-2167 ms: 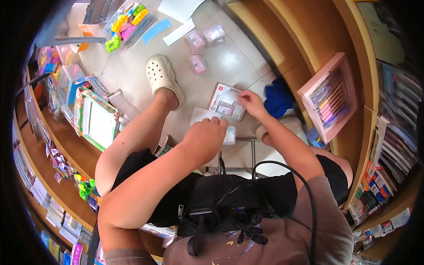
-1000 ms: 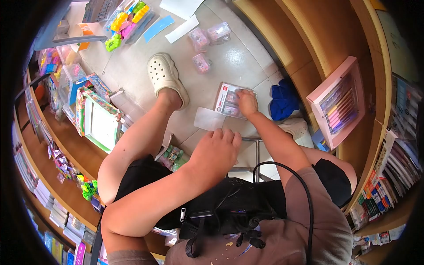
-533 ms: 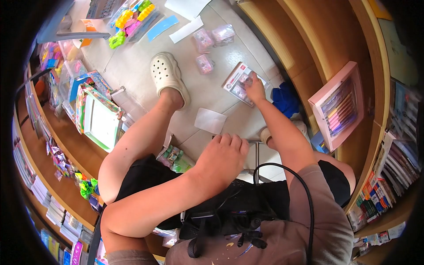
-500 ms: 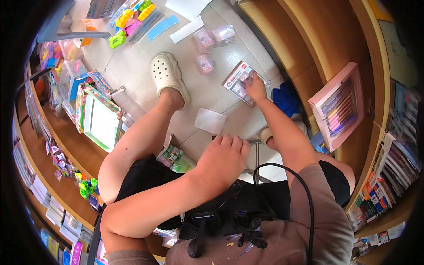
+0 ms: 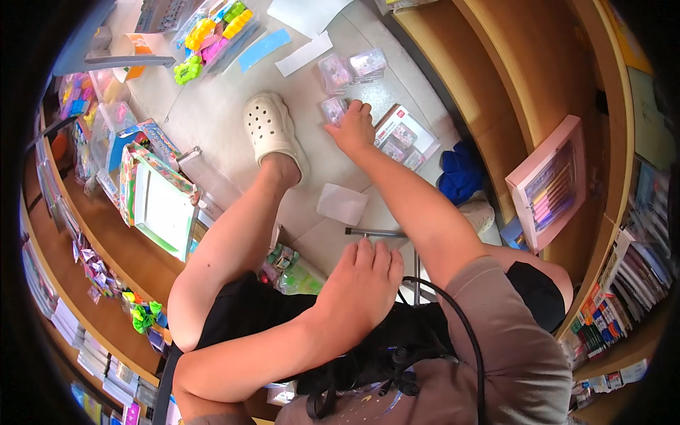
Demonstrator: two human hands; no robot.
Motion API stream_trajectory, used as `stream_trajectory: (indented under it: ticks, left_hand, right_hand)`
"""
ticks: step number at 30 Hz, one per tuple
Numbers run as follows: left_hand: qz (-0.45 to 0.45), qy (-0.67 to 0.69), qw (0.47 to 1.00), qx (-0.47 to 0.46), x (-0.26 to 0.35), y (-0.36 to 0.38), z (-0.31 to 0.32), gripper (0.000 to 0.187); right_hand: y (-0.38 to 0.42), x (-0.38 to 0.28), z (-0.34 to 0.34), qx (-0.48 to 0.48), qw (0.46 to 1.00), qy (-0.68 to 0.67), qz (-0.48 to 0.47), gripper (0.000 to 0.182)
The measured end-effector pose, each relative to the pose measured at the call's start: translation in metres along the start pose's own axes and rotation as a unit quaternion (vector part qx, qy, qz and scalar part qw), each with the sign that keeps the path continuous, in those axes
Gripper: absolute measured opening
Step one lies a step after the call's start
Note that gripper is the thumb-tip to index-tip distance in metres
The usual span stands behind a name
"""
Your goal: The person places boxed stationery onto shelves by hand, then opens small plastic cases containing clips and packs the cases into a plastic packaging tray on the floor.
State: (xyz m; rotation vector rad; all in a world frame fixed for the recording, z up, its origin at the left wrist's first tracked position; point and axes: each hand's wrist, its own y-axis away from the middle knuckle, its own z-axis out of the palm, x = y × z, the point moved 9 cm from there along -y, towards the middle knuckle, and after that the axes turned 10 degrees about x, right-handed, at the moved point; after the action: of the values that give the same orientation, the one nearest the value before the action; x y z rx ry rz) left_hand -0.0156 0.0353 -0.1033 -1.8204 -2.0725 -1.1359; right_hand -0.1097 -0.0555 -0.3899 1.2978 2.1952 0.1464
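My right hand [image 5: 352, 129] closes its fingers on a small clear box [image 5: 333, 110] on the floor [image 5: 212, 106], while my left hand [image 5: 361, 283] rests flat, fingers together.

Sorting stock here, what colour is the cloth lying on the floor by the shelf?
Blue. The cloth shows in the head view, crumpled beside the wooden shelf.

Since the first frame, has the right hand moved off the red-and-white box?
Yes. The right hand left the red-and-white box and reached farther out, toward the white clog, onto a small clear case on the floor.
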Motion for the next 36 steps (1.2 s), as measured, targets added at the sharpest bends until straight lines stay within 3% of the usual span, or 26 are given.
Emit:
stream_trajectory:
  ticks: [5,11,14,16,20,25,31,34,36]
  left_hand:
    - [0.01,-0.004,1.0,0.027,0.0,0.003,-0.005,0.047]
    - [0.029,-0.014,0.999,0.017,0.009,0.002,-0.009,0.046]
    - [0.032,-0.021,0.999,0.011,0.012,0.002,-0.003,0.046]
    - [0.036,-0.021,0.999,0.009,0.015,0.001,0.001,0.046]
    - [0.039,-0.024,0.999,-0.007,0.019,-0.002,0.004,0.048]
    - [0.038,-0.03,0.999,-0.012,0.02,-0.006,0.005,0.047]
    - [0.039,-0.035,0.999,-0.015,0.019,-0.008,0.005,0.045]
    - [0.04,-0.032,0.999,-0.018,0.019,-0.007,0.004,0.045]
    - [0.039,-0.03,0.999,-0.019,0.019,-0.007,0.004,0.045]
  right_hand:
    - [-0.004,0.001,0.01,-0.02,0.999,0.029,-0.006,0.061]
    - [0.006,0.042,-0.041,0.033,0.994,-0.083,-0.061,0.052]
    - [0.012,0.09,-0.074,0.096,0.989,-0.057,-0.097,0.05]
    - [0.016,0.125,-0.083,0.088,0.991,0.028,-0.093,0.051]
    - [0.018,0.157,-0.077,0.059,0.992,0.071,-0.091,0.051]
    - [0.014,0.151,-0.063,0.02,0.998,0.042,-0.032,0.046]
    - [0.009,0.157,-0.047,0.018,0.996,-0.076,-0.039,0.035]
    - [0.009,0.157,-0.051,0.011,0.998,-0.057,-0.028,0.033]
    - [0.011,0.139,-0.068,0.084,0.991,-0.04,-0.101,0.031]
